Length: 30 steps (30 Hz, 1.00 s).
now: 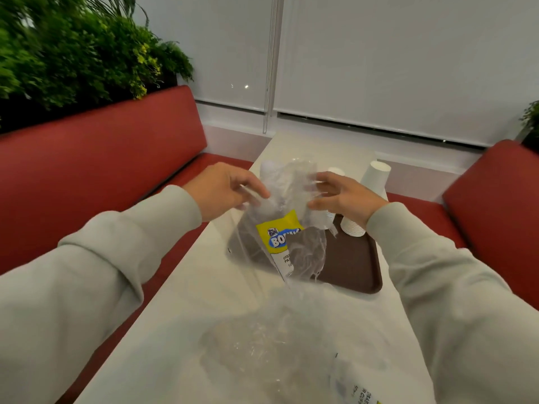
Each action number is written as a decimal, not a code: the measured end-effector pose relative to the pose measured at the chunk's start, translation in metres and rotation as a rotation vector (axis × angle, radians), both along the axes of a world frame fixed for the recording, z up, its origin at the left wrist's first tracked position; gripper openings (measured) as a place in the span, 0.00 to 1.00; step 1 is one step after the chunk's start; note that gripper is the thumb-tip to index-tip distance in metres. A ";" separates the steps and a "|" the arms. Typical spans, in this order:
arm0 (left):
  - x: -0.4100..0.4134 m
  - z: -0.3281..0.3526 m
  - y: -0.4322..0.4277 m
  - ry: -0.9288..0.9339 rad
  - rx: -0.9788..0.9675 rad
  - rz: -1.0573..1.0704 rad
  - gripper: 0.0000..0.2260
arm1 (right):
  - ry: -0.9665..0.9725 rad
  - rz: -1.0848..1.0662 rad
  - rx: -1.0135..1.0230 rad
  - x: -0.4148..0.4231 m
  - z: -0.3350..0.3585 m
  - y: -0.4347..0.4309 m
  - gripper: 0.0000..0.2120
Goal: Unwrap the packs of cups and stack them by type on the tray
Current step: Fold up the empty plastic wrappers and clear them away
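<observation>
Since the wrapper is thin, slippery film — light and limp, hanging just above the tray — it is best gripped at its top edge, where the left hand and right hand each pinch it between thumb and fingers. Stacked white cups on the tray's far side would crush easily.
</observation>
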<state>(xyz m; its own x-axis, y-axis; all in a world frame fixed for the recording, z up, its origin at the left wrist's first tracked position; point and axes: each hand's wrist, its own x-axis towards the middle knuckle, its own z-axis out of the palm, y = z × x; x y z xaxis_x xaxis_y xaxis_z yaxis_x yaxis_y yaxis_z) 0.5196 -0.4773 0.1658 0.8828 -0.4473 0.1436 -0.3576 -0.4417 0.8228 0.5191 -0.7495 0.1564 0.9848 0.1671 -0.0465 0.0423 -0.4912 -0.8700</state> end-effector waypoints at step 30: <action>-0.019 -0.058 -0.026 0.550 -0.463 0.127 0.10 | 0.253 -0.099 0.664 -0.049 -0.041 -0.011 0.10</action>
